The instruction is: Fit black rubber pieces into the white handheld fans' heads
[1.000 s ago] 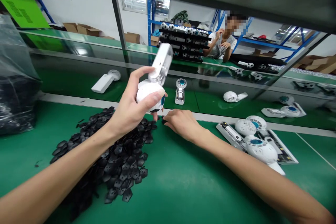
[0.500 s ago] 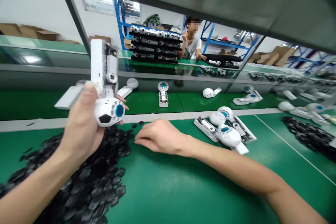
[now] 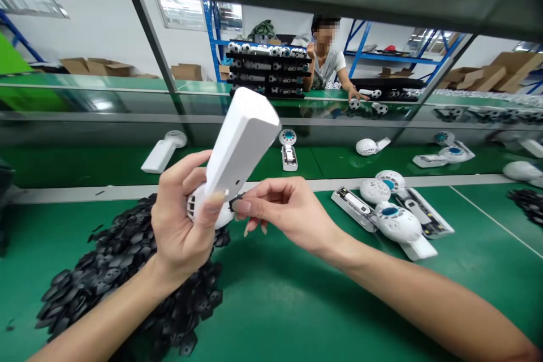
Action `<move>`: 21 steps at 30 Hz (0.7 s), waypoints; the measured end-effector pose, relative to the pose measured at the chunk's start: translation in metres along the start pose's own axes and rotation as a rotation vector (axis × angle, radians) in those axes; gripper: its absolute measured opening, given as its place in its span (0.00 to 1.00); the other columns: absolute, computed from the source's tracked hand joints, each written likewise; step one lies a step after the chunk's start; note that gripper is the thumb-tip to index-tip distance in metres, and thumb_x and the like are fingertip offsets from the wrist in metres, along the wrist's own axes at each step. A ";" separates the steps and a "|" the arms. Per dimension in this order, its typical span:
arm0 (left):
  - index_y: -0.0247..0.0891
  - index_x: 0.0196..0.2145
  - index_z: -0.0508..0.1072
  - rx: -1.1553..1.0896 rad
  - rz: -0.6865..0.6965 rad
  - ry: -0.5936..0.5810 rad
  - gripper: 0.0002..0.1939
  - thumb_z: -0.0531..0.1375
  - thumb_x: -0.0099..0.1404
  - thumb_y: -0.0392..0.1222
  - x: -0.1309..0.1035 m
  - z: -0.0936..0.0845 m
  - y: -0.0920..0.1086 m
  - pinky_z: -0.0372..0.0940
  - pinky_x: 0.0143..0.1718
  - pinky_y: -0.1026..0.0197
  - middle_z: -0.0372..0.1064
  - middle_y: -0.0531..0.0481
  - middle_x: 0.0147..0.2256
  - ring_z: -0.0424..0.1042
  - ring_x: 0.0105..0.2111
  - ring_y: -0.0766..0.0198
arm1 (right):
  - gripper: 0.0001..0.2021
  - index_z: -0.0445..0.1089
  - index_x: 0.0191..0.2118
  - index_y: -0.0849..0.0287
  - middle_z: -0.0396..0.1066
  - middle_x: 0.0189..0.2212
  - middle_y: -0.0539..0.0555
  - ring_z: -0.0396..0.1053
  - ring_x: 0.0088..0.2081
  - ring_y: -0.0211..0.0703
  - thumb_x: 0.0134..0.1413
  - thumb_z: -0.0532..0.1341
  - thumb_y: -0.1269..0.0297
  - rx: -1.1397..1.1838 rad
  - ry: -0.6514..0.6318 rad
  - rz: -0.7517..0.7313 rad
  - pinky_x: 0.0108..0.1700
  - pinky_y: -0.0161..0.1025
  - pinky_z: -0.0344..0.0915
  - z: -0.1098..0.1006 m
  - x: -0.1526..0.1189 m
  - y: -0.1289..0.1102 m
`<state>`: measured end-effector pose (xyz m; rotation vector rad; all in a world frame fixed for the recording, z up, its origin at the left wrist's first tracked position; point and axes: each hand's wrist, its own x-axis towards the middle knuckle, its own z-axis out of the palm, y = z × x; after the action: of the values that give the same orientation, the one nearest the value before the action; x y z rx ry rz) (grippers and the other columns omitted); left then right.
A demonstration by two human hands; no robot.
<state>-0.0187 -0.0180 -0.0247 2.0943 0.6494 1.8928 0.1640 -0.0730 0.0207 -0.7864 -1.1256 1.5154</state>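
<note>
With the left hand point(image 3: 180, 237) clamped around the white fan unit point(image 3: 231, 158) raised above the pile of black pieces point(image 3: 127, 277), keep the unit steady while the right hand point(image 3: 292, 212) presses its pinched black piece point(image 3: 236, 203) squarely against the head.

Bright, even overhead light, glare on the glass partition point(image 3: 127, 104), soft shadows, edges bent by wide-angle distortion.
</note>
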 end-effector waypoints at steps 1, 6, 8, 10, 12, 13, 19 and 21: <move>0.51 0.67 0.72 -0.001 0.029 -0.008 0.25 0.66 0.75 0.52 0.000 0.000 0.000 0.76 0.32 0.59 0.80 0.50 0.45 0.83 0.36 0.58 | 0.18 0.81 0.29 0.59 0.79 0.27 0.49 0.73 0.25 0.35 0.39 0.85 0.55 -0.016 0.004 0.006 0.31 0.33 0.71 -0.001 -0.001 0.001; 0.49 0.69 0.72 0.052 0.128 -0.046 0.27 0.66 0.75 0.44 0.002 -0.001 0.003 0.75 0.31 0.62 0.80 0.47 0.45 0.83 0.37 0.59 | 0.20 0.77 0.29 0.59 0.78 0.26 0.48 0.71 0.26 0.34 0.48 0.81 0.50 -0.244 0.070 -0.081 0.29 0.32 0.66 -0.004 -0.004 0.005; 0.51 0.69 0.71 0.065 0.115 -0.050 0.27 0.65 0.76 0.43 0.002 -0.001 0.004 0.75 0.31 0.61 0.80 0.47 0.45 0.84 0.38 0.58 | 0.21 0.77 0.29 0.59 0.78 0.27 0.48 0.72 0.25 0.34 0.48 0.82 0.50 -0.233 0.049 -0.053 0.27 0.31 0.65 -0.005 -0.004 0.003; 0.51 0.70 0.71 0.078 0.123 -0.050 0.28 0.66 0.75 0.42 0.002 -0.001 0.005 0.75 0.32 0.62 0.80 0.47 0.47 0.84 0.40 0.57 | 0.22 0.77 0.29 0.60 0.79 0.28 0.49 0.73 0.26 0.35 0.43 0.83 0.50 -0.137 0.001 0.026 0.26 0.31 0.66 -0.005 -0.002 -0.002; 0.50 0.71 0.70 0.085 0.165 -0.046 0.28 0.66 0.75 0.43 0.003 -0.001 0.004 0.75 0.31 0.63 0.80 0.46 0.48 0.84 0.41 0.58 | 0.23 0.77 0.29 0.61 0.80 0.28 0.49 0.75 0.26 0.35 0.37 0.85 0.50 -0.045 -0.039 0.097 0.26 0.30 0.69 -0.006 0.000 -0.008; 0.48 0.71 0.70 0.087 0.198 -0.047 0.29 0.66 0.76 0.44 0.004 -0.001 0.004 0.76 0.32 0.64 0.80 0.46 0.49 0.84 0.41 0.58 | 0.24 0.78 0.29 0.61 0.80 0.27 0.50 0.76 0.26 0.35 0.35 0.85 0.50 -0.015 -0.058 0.127 0.26 0.30 0.70 -0.006 0.000 -0.010; 0.44 0.71 0.71 0.070 0.249 -0.029 0.28 0.65 0.77 0.49 0.008 0.001 0.004 0.80 0.36 0.62 0.79 0.41 0.51 0.85 0.42 0.55 | 0.23 0.79 0.28 0.63 0.80 0.27 0.50 0.77 0.26 0.33 0.33 0.86 0.53 0.012 -0.045 0.212 0.28 0.27 0.73 -0.007 0.000 -0.016; 0.42 0.69 0.73 0.076 0.228 -0.013 0.27 0.64 0.77 0.52 0.009 0.002 0.004 0.79 0.34 0.62 0.80 0.42 0.47 0.84 0.40 0.56 | 0.23 0.80 0.29 0.63 0.81 0.28 0.51 0.77 0.26 0.33 0.33 0.86 0.54 0.029 -0.026 0.202 0.29 0.28 0.73 -0.006 -0.001 -0.015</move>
<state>-0.0156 -0.0174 -0.0153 2.3131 0.5064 1.9981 0.1744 -0.0723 0.0325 -0.8835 -1.0660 1.7099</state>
